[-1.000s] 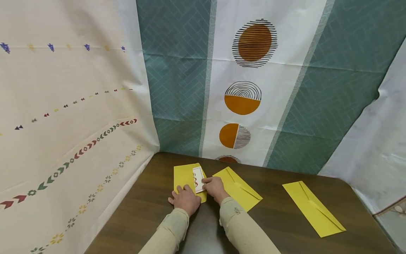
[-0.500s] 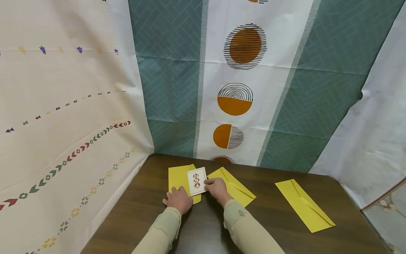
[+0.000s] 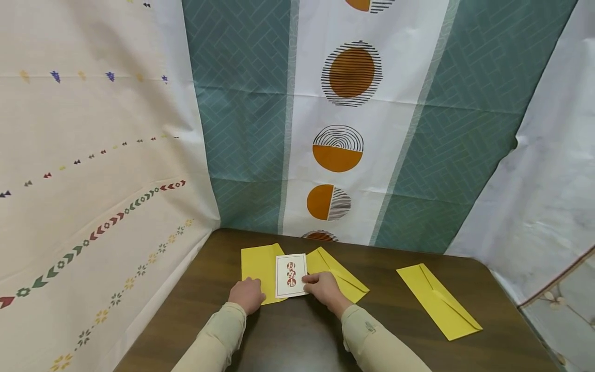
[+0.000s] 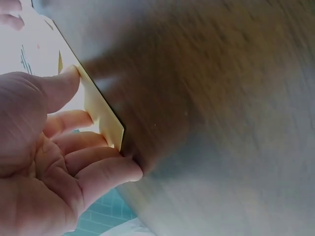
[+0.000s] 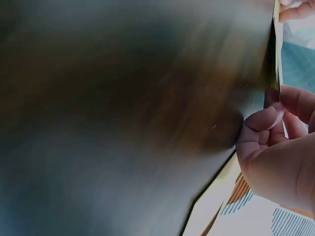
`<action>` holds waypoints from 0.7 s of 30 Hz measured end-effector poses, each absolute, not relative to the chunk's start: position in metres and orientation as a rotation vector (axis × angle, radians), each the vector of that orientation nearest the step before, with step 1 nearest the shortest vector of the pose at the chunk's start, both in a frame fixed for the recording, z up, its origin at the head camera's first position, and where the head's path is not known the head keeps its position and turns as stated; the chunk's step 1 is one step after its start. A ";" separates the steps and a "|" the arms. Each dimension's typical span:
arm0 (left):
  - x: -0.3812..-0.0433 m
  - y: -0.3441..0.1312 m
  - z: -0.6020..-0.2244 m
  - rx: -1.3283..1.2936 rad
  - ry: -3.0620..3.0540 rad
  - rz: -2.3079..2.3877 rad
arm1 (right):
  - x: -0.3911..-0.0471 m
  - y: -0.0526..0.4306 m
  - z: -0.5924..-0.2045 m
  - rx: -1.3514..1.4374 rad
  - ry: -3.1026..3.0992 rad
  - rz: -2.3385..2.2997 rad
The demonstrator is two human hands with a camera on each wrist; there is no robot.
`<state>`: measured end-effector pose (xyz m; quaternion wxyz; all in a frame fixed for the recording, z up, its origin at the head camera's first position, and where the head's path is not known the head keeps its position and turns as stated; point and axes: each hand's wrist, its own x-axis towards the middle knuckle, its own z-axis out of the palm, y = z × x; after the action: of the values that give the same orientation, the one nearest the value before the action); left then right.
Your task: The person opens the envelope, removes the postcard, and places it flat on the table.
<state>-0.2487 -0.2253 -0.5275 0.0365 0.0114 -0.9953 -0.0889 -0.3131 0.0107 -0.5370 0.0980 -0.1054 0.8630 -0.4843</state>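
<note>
A white card (image 3: 291,275) with a thin dark border and red round motifs lies over the right part of a yellow envelope (image 3: 257,266) in the head view. With thumb and fingers my right hand (image 3: 324,288) pinches the card's right edge. My left hand (image 3: 247,295) grips the envelope at its lower left corner. In the left wrist view the thumb and fingers lie around the envelope's edge (image 4: 103,110), just over the tabletop. The right wrist view shows bent fingertips (image 5: 261,119) at the card's edge.
A second yellow envelope (image 3: 341,274) lies right behind my right hand, partly covered by it. Farther right on the dark wooden table (image 3: 297,341) is a third yellow envelope (image 3: 439,302). Patterned cloths (image 3: 251,155) hang along the back and left sides.
The card has slid rightward out of the envelope with my right hand, and its full face now shows. My left hand has gone from lying spread on the envelope to gripping its corner.
</note>
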 end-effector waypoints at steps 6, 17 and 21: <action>-0.245 -0.230 -0.526 -0.053 -3.054 -0.243 | -0.300 0.022 -0.538 -0.389 2.519 -1.389; -0.247 -0.236 -0.528 -0.138 -3.050 -0.209 | -0.288 0.039 -0.542 -0.469 2.496 -1.383; -0.249 -0.235 -0.527 -0.140 -3.061 -0.187 | -0.290 0.044 -0.539 -0.467 2.483 -1.408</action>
<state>-0.2486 -0.2345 -0.5268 0.0356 -0.0455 -0.9965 -0.0608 -0.2897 0.0442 -0.5386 0.1245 -0.1601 0.8518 -0.4830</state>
